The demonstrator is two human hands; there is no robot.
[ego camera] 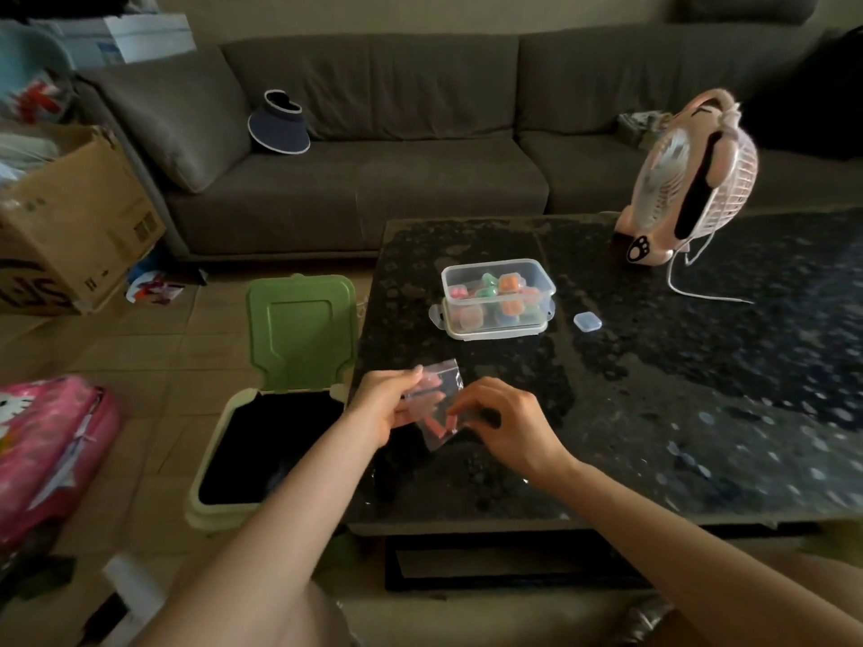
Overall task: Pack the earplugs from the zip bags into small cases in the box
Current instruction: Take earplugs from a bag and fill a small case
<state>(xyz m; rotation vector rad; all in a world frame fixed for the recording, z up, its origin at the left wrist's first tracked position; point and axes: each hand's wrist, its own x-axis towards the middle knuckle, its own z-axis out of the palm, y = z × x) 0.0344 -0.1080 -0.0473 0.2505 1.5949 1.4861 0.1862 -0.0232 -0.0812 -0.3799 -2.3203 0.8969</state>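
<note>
You hold a small clear zip bag (434, 403) just above the near left corner of the dark table (654, 389), and the pink earplugs (432, 399) inside it blur together, so their number cannot be made out. Your left hand (380, 406) pinches the bag's upper left edge between thumb and fingers, palm turned inward; your right hand (506, 427) curls over the bag's lower right side, fingertips (460, 413) closed on the plastic, and it hides that corner of the bag. Both forearms reach in from the bottom edge, where they are cut off. Farther back on the table from the bag stands the clear plastic box (498, 298), open, with coloured small cases (502, 291) piled inside; through the walls their shapes are hard to separate. Just right of the box lies one clear case (587, 321), apart from it. Left of the table, on the floor, a bin (261, 459) stands with its green lid (301, 333) raised.
</note>
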